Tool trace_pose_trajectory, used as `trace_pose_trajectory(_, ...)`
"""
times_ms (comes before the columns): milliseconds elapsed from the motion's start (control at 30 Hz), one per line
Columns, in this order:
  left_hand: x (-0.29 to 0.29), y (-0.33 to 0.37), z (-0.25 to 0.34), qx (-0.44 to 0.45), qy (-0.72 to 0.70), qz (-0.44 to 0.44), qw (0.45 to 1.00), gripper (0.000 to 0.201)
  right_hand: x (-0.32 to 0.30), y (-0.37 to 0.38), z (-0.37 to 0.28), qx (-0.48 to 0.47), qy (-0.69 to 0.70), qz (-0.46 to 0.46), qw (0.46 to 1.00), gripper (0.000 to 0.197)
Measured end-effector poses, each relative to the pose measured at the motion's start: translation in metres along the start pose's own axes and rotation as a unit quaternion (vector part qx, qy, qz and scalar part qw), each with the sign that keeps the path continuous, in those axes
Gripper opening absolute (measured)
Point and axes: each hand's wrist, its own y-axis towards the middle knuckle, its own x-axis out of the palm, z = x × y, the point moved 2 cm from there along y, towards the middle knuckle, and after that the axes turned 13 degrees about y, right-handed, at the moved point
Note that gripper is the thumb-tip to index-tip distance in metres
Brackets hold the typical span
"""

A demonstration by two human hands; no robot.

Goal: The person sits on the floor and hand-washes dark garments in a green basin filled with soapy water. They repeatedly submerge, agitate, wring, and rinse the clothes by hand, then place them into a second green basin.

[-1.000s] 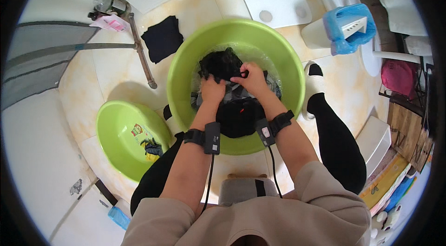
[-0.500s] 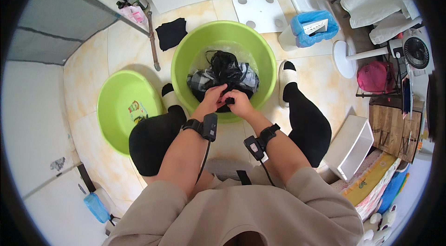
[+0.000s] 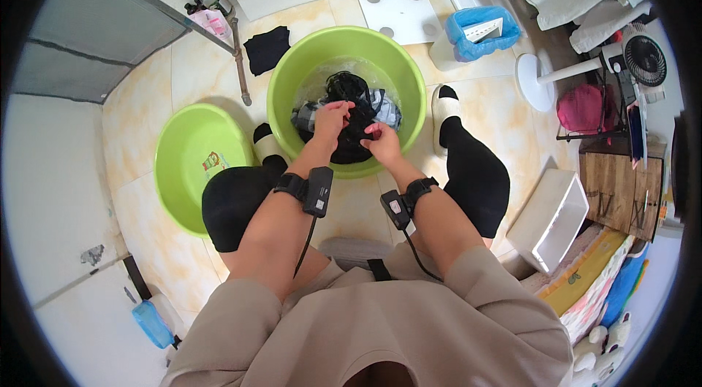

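Note:
A large green basin stands on the floor between my feet, with water and wet clothes in it. In the basin lie a black garment, a bunch of black straps or cords and grey-and-white checked cloth. My left hand is over the basin's middle, its fingers closed at the black garment. To its right my right hand has thumb and fingers pinched at the same black cloth, near the basin's near side. Part of the cloth is hidden behind my hands.
At the left is a smaller green basin. Folded black cloth lies near the big basin's far left. Farther off are a white scale, a blue-lined bin and a fan. A white box lies at the right.
My hands have moved apart; the left has gone up and away over the garment, the right slightly right. The black cloth between them is more spread out. The view has shifted slightly.

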Motion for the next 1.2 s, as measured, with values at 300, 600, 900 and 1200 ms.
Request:
trace_pose_trajectory(300,-0.021,-0.044,0.116,0.134,0.215,-0.026,0.967,0.018,-0.008,0.038,-0.088,-0.208,-0.090,0.001,0.974,0.049)
trace_pose_trajectory(600,-0.049,-0.044,0.150,0.220,0.183,-0.028,0.958,0.015,-0.007,0.064,-0.161,-0.238,-0.146,-0.175,0.944,0.034)
trace_pose_trajectory(900,-0.044,-0.011,0.118,0.302,0.291,-0.008,0.908,0.068,-0.014,0.056,-0.194,-0.088,0.106,-0.213,0.967,0.014)
trace_pose_trajectory(1200,-0.041,-0.034,0.140,0.454,0.377,-0.071,0.804,0.044,-0.022,0.023,-0.244,-0.117,0.031,-0.187,0.975,0.018)
